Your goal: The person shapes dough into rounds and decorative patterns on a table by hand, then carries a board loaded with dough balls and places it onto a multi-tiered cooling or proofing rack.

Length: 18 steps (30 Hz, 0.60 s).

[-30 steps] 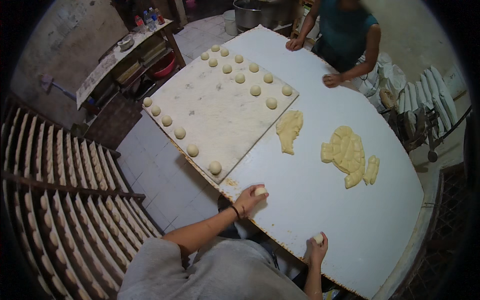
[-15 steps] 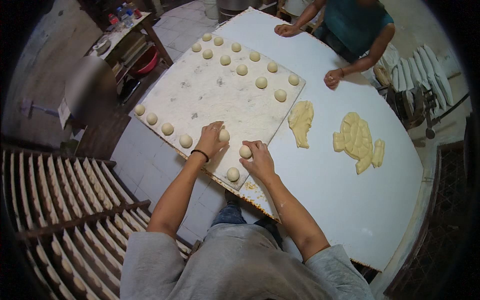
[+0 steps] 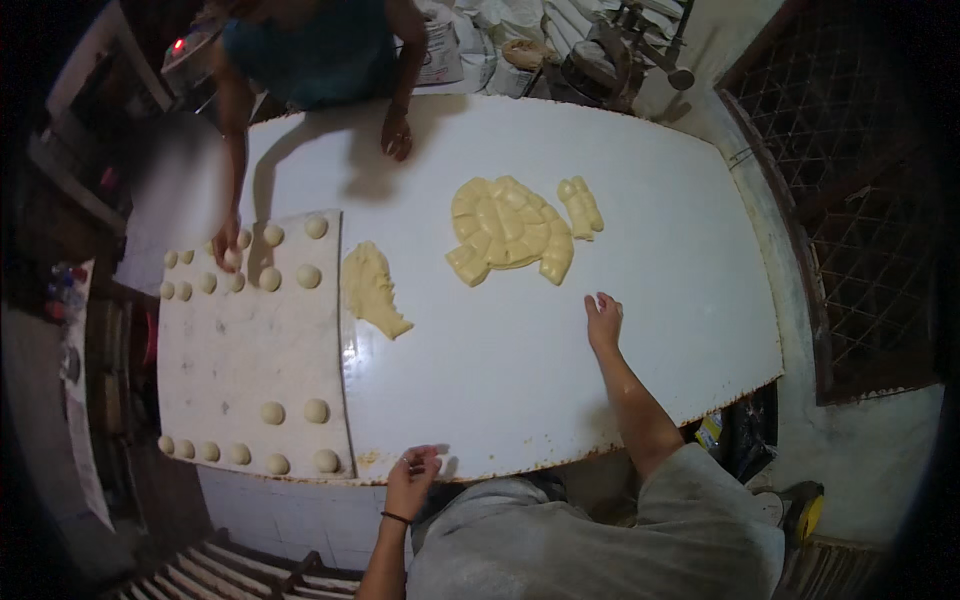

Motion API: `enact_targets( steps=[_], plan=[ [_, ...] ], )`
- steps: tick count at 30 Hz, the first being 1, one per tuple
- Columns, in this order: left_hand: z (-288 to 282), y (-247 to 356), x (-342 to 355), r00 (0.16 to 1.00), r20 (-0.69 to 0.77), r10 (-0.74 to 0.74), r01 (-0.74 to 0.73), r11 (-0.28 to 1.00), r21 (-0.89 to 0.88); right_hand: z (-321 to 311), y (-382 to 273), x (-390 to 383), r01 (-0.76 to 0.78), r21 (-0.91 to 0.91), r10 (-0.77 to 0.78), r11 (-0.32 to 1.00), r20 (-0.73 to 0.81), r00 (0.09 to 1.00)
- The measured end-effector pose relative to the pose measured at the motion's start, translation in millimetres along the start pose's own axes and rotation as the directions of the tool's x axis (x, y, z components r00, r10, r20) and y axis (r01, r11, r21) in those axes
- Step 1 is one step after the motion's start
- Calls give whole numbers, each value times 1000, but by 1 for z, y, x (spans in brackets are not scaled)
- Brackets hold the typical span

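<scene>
My left hand [image 3: 410,478] is off the board, near the table's front edge, its fingers loosely bent with nothing in them. Over the white tabletop [image 3: 490,370], my right hand [image 3: 603,318] reaches forward, fingers apart and holding nothing. Beyond it lies a wide cluster of cut yellow dough pieces [image 3: 508,225], with a few small dough strips [image 3: 580,207] to its right. A ragged slab of dough [image 3: 370,290] rests beside the floured board [image 3: 270,345]. On that board, round dough balls [image 3: 316,411] stand in rows along the near and far sides.
Across the table a co-worker [image 3: 310,55] leans in, one hand [image 3: 228,250] at a far dough ball and the other [image 3: 397,135] above the tabletop. Slatted racks [image 3: 240,570] stand at lower left. A barred window [image 3: 840,190] is at right, and sacks [image 3: 480,50] lie behind.
Both my hands have let go of the dough balls, which stay on the board. My right hand has moved toward the cut dough. The view has swung right, and the co-worker now reaches over the board.
</scene>
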<state>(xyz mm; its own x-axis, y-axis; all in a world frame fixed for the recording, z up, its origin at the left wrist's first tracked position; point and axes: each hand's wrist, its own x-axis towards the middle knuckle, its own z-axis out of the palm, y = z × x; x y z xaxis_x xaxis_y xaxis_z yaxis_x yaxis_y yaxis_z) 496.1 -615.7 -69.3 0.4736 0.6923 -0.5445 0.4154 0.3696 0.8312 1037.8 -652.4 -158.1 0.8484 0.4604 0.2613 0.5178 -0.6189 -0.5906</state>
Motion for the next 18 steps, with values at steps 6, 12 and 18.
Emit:
enact_targets(
  steps=[6, 12, 18],
  plan=[
    [97, 56, -6, 998, 41, -39, 34, 993, 116, 59, -125, 160, -287, -105, 299, 952, 140, 944],
    [145, 82, -2, 998, 58, -30, 17, 979, 204, 67, -137, 178, -178, 55, 173, 983, 81, 982],
    [193, 70, 38, 978, 205, -36, 27, 999, 45, 37, 11, 105, -60, 323, -19, 944, 235, 972]
  ],
)
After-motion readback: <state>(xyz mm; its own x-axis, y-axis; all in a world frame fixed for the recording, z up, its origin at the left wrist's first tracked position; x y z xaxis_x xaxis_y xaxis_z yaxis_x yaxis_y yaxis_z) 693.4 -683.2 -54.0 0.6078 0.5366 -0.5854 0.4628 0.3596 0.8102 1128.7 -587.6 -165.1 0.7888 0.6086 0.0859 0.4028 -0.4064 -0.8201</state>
